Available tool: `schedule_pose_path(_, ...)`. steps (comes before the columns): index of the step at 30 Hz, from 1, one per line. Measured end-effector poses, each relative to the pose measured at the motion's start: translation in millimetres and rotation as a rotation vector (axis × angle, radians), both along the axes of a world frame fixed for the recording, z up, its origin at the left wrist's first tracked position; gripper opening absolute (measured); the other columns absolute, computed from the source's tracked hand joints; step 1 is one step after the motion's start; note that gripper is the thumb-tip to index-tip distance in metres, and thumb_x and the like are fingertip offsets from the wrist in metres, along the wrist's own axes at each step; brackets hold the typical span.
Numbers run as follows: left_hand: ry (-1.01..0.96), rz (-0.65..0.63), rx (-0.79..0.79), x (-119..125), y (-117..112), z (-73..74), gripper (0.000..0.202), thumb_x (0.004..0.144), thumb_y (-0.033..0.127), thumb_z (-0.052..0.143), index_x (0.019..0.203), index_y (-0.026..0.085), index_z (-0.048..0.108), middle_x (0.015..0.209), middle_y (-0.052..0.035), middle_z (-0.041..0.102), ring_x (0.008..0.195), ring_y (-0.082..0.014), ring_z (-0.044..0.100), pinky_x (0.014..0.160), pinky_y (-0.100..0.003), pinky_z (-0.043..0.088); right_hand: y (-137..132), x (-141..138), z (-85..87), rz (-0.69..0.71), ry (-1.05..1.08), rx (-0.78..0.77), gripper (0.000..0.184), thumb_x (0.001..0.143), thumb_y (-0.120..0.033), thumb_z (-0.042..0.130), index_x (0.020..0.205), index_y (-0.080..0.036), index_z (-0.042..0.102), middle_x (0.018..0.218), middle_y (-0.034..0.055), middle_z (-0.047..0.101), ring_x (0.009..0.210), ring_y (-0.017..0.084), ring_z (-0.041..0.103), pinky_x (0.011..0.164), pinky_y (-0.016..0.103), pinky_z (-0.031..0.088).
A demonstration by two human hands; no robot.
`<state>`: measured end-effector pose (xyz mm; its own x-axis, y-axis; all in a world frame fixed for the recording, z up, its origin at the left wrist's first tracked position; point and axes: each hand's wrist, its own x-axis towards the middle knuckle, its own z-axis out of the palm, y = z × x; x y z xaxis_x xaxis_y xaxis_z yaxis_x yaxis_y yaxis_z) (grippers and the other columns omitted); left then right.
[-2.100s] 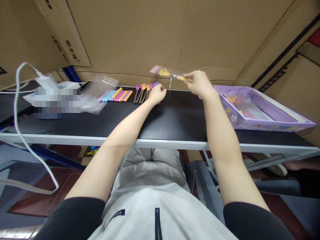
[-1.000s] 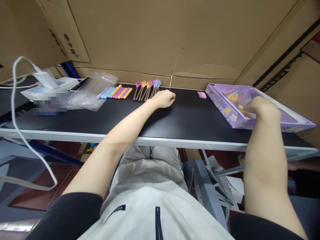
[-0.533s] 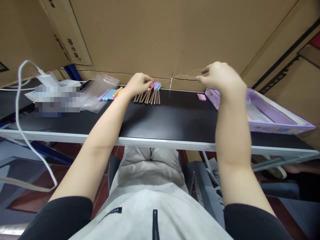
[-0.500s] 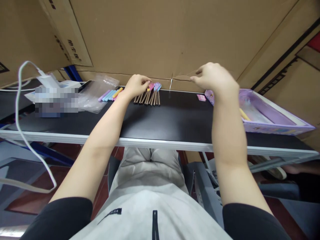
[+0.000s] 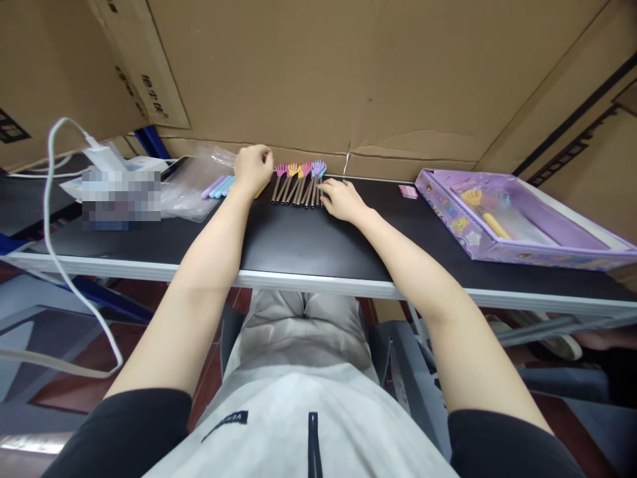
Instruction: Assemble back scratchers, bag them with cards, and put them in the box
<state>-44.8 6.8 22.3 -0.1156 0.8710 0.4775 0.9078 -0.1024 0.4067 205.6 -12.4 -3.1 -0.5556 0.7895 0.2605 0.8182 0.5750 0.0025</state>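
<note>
Small back scratchers [image 5: 299, 184] with claw-shaped heads in pink, yellow, purple and blue lie in a row on the black tabletop, their bronze metal rods towards me. My left hand [image 5: 253, 174] is at the left end of this row, above some coloured plastic tubes. Its fingers are curled in, and whatever they may hold is hidden. My right hand [image 5: 343, 200] rests low at the right end, palm down, its fingers apart and their tips at the outermost rods. Purple and blue tubes [image 5: 219, 187] show left of my left hand, and a yellow one is partly covered by it.
A purple display box [image 5: 527, 252] stands at the right, with a yellow scratcher and clear plastic inside. Near it lies a small pink card [image 5: 408, 191]. Clear plastic bags [image 5: 192, 192] and a white charger with cable [image 5: 105, 158] are at the left. Cardboard [image 5: 298, 79] walls the back.
My right hand has come down and left from above the table near the purple box to the row's right end. My left hand has drawn slightly left, uncovering more scratcher heads.
</note>
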Motion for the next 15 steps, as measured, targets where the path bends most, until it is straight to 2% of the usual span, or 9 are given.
schedule_pose_path(3, -0.137, 0.21, 0.012, -17, 6, -2.7, 0.048, 0.101, 0.029, 0.041, 0.134, 0.018, 0.074, 0.137, -0.0155, 0.075, 0.133, -0.0323, 0.065, 0.116, -0.039, 0.048, 1, -4, -1.7, 0.051, -0.007, -0.025, 0.049, 0.107, -0.018, 0.043, 0.151, -0.011, 0.062, 0.154, 0.0204, 0.06, 0.143, 0.035, 0.057, 0.125, 0.057, 0.036)
schedule_pose_path(5, -0.159, 0.267, -0.03, -23, 8, -6.6, 0.049, 0.098, 0.025, 0.042, 0.133, 0.015, 0.074, 0.138, -0.0171, 0.074, 0.132, -0.0331, 0.065, 0.116, -0.04, 0.048, 0, -6, -3.0, 0.077, -0.017, -0.042, 0.049, 0.107, -0.019, 0.044, 0.152, -0.012, 0.062, 0.157, 0.0203, 0.058, 0.144, 0.034, 0.056, 0.123, 0.056, 0.039)
schedule_pose_path(8, -0.115, 0.268, -0.121, -25, 13, -16.2, 0.047, 0.091, 0.024, 0.049, 0.128, 0.016, 0.077, 0.139, -0.0179, 0.074, 0.135, -0.0371, 0.062, 0.12, -0.05, 0.046, -2, -8, -3.9, 0.094, -0.034, -0.064, 0.047, 0.108, -0.019, 0.045, 0.151, -0.012, 0.063, 0.158, 0.0202, 0.057, 0.145, 0.034, 0.056, 0.123, 0.057, 0.041)
schedule_pose_path(11, -0.039, 0.226, -0.206, -23, 19, -25.9, 0.038, 0.085, 0.031, 0.06, 0.117, 0.021, 0.079, 0.134, -0.018, 0.075, 0.139, -0.0425, 0.056, 0.122, -0.063, 0.04, -4, -9, -3.0, 0.097, -0.042, -0.096, 0.047, 0.108, -0.016, 0.045, 0.151, -0.01, 0.063, 0.157, 0.0204, 0.058, 0.146, 0.033, 0.056, 0.122, 0.054, 0.044)
schedule_pose_path(15, 0.068, 0.192, -0.299, -20, 22, -31.9, 0.038, 0.089, 0.043, 0.062, 0.115, 0.02, 0.077, 0.148, -0.0229, 0.065, 0.146, -0.0444, 0.046, 0.124, -0.068, 0.035, -5, -9, -1.8, 0.094, -0.038, -0.105, 0.047, 0.108, -0.015, 0.045, 0.151, -0.01, 0.062, 0.158, 0.0201, 0.058, 0.147, 0.032, 0.056, 0.121, 0.051, 0.047)
